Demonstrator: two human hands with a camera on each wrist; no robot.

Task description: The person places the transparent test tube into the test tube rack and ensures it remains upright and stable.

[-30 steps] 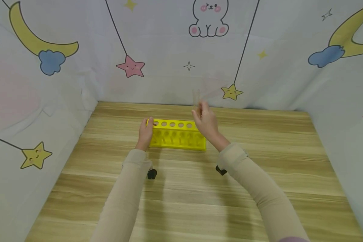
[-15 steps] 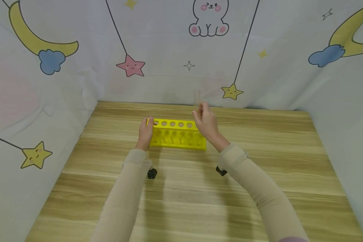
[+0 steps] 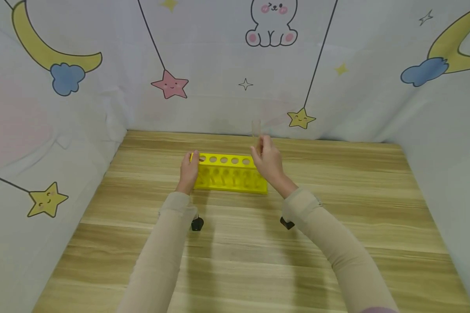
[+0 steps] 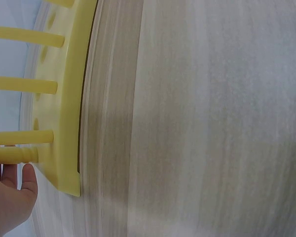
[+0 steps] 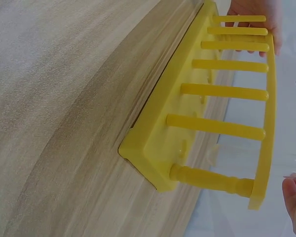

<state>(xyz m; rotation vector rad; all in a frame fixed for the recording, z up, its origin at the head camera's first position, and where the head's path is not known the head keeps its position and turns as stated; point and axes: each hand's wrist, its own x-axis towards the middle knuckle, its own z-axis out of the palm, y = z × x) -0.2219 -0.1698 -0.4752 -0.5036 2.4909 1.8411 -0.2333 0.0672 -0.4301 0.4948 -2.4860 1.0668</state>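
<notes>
A yellow test tube rack [image 3: 231,186] stands on the wooden table, a row of round holes along its top plate. At its left end my left hand [image 3: 187,173] grips the side, thumb over the top; in the left wrist view, fingers curl around the end post [image 4: 12,155]. Above the rack's right end, my right hand [image 3: 271,161] pinches a clear test tube [image 3: 256,128], whose open upper part sticks up past the fingers. Its lower part is hidden by the hand in the head view. A faint clear rounded shape [image 5: 212,154] shows behind the pegs in the right wrist view.
The wooden table [image 3: 243,252] extends on all sides of the rack. A white cloth [image 3: 215,108] printed with stars and moons hangs behind and at both sides. Small black wrist devices [image 3: 197,224] sit under the cuffs.
My right hand and the test tube have come down slightly, the tube's top sitting lower than half a second ago. The left hand and the rack hold their place.
</notes>
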